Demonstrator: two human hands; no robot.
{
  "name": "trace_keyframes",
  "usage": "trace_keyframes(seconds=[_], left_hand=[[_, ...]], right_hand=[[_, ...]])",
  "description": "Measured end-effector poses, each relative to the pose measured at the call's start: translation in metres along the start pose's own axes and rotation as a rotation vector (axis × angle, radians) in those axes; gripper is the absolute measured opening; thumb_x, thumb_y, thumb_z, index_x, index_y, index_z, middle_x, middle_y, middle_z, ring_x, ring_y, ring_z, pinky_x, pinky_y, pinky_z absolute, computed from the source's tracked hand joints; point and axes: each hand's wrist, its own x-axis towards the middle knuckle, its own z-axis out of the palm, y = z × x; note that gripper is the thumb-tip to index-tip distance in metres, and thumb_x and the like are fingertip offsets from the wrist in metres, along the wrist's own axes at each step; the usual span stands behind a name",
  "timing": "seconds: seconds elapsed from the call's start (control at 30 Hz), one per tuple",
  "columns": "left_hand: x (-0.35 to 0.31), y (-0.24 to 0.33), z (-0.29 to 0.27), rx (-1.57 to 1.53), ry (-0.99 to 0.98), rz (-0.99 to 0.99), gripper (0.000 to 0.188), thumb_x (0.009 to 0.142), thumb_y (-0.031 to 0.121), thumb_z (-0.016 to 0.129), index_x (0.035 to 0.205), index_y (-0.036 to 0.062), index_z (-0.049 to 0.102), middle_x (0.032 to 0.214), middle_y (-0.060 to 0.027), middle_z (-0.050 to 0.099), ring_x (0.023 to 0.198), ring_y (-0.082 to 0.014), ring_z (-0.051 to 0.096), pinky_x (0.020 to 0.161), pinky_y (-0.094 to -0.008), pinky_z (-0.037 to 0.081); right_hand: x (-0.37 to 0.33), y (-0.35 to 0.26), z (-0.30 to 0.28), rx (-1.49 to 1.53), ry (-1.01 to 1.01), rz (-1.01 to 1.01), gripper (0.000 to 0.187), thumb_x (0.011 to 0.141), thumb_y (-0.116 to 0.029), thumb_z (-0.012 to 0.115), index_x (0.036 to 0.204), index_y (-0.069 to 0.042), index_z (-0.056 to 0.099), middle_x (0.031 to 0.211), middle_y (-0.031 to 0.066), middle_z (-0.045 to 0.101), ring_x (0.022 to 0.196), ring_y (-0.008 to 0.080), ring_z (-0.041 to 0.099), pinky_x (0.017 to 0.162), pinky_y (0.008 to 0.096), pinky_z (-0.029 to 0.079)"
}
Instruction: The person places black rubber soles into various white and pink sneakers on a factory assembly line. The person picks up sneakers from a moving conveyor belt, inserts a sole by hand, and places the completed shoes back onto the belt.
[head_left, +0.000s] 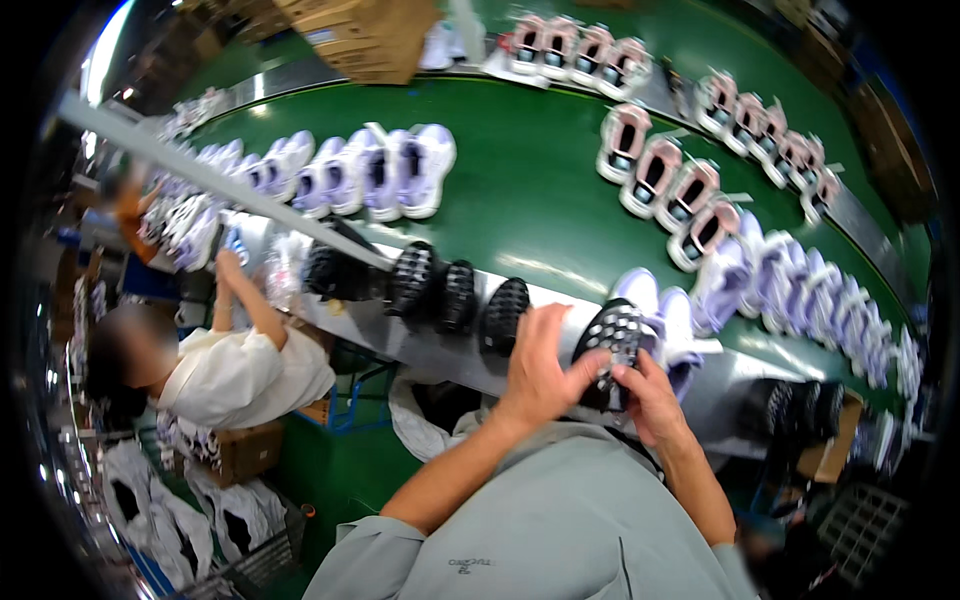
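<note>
Both hands are on a black shoe-shaped piece (612, 335) with rows of white studs on the face turned up; whether it is a whole shoe or only a sole is unclear. My left hand (540, 365) grips its left side, thumb across the lower part and the other fingers partly hidden. On the lower right edge, my right hand (652, 400) holds with thumb and bent fingers. Just beyond lie lavender-and-white sneakers (678, 315). Left of my hands, similar black studded pieces (505, 316) rest along the metal ledge (430, 350).
Past the ledge, a green conveyor belt (510, 190) carries lavender sneakers (425, 170) and pink sneakers (655, 170). A pale metal bar (225, 180) crosses at left. A person in a white shirt (240, 380) works there. Black pieces (800, 408) lie at right beside a cardboard box (835, 440).
</note>
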Motion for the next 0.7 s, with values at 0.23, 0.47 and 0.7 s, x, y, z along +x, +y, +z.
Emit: trace_keyframes(seconds=[0.23,0.47,0.7], left_hand=[[-0.001,-0.018,0.092,-0.415,-0.294,-0.486,0.021,0.088,0.009,0.073,0.107,0.0008,0.067,0.1,-0.0018,0.067,0.089,-0.0092,0.061,0.08,-0.0257,0.051],[-0.018,-0.005,0.116,0.06,-0.232,-0.247,0.043,0.084,0.024,0.077,0.116,-0.0009,0.061,0.102,-0.0172,0.068,0.094,-0.0291,0.065,0.085,-0.04,0.052],[0.066,-0.048,0.153,0.452,-0.387,0.389,0.042,0.082,0.033,0.076,0.108,0.0002,0.073,0.11,-0.0216,0.07,0.098,-0.0333,0.066,0.085,-0.0435,0.051]], right_hand=[[-0.07,-0.011,-0.038,-1.45,0.301,-0.358,0.069,0.092,-0.046,0.067,0.134,0.007,0.051,0.089,0.0226,0.066,0.087,0.0351,0.066,0.077,0.0443,0.051],[-0.079,0.017,-0.078,-1.37,0.23,-0.346,0.049,0.088,-0.042,0.073,0.091,0.004,0.057,0.067,0.0238,0.064,0.065,0.0459,0.065,0.06,0.053,0.051],[-0.046,-0.006,-0.099,-1.467,0.259,-0.312,0.034,0.087,-0.027,0.072,0.085,0.005,0.061,0.072,0.0274,0.067,0.07,0.046,0.067,0.067,0.0539,0.053]])
